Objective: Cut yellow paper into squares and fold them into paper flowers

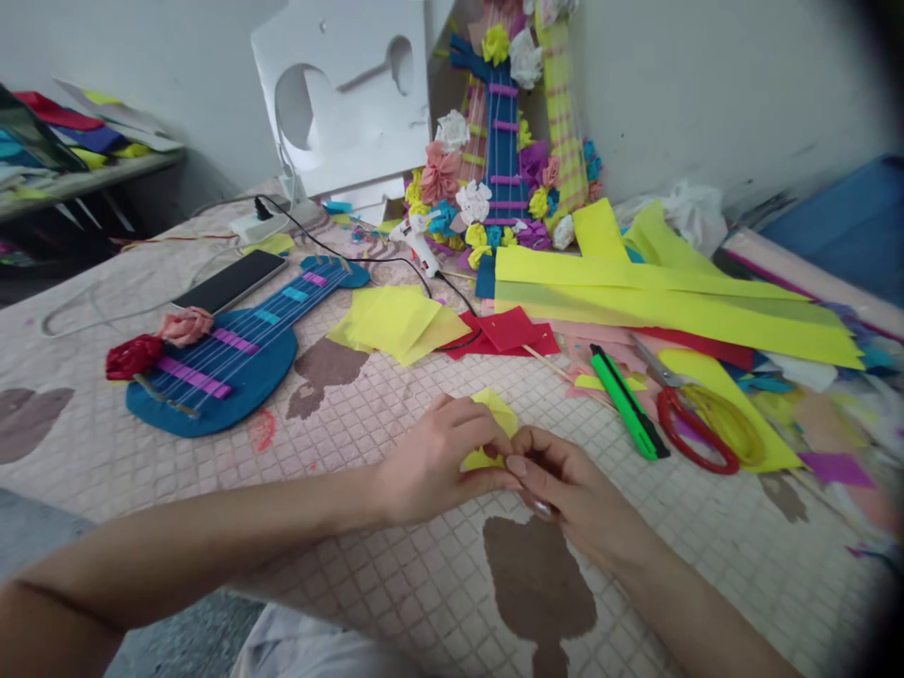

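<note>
Both my hands meet low in the middle of the view over the quilted cloth (424,603). My left hand (438,461) and my right hand (565,485) pinch a small piece of yellow paper (494,414) between their fingertips; it looks folded or rolled, and most of it is hidden by the fingers. Just behind them lie loose yellow paper sheets (395,320) and red paper squares (508,330). A green utility knife (627,403) and red-handled scissors (696,424) rest to the right of my right hand.
A blue paper guitar (240,353) with paper roses lies at the left, a phone (230,281) behind it. A white glue gun (418,237) with its black cord, long yellow strips (664,301), a flower-covered blue guitar (501,141) and white foam (346,85) stand behind.
</note>
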`<state>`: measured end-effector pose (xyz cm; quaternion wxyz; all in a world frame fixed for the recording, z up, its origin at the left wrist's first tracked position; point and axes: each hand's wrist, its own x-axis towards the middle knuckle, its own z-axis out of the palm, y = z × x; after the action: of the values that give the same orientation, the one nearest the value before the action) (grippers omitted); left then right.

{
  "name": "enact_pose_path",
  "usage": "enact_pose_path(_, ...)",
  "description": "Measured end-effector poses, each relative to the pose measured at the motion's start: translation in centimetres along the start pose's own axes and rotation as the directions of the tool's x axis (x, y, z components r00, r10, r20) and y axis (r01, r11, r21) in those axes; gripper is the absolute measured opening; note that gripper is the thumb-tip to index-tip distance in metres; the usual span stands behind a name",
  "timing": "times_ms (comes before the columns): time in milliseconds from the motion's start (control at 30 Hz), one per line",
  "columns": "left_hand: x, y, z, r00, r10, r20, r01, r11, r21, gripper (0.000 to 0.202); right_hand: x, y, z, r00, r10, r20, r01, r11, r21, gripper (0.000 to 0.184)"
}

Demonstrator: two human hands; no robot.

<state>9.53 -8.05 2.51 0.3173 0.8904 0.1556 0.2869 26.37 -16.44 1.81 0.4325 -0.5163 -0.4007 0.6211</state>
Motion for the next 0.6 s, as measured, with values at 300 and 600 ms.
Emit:
enact_pose_path(300,0.3,0.0,-1.5,0.982,0.098,0.16,-0.078,0.989,-0.128,0.017,0.1,0.1,-0.2,0.994,0.085,0.062,-0.088,0.995,0.056,0.032)
enact_pose_path(600,0.3,0.4,-1.3,0.986,-0.099,0.133,0.132,0.955,-0.264,0.016,0.0,-0.2,0.3,0.998,0.059,0.011,-0.06,0.996,0.061,0.031)
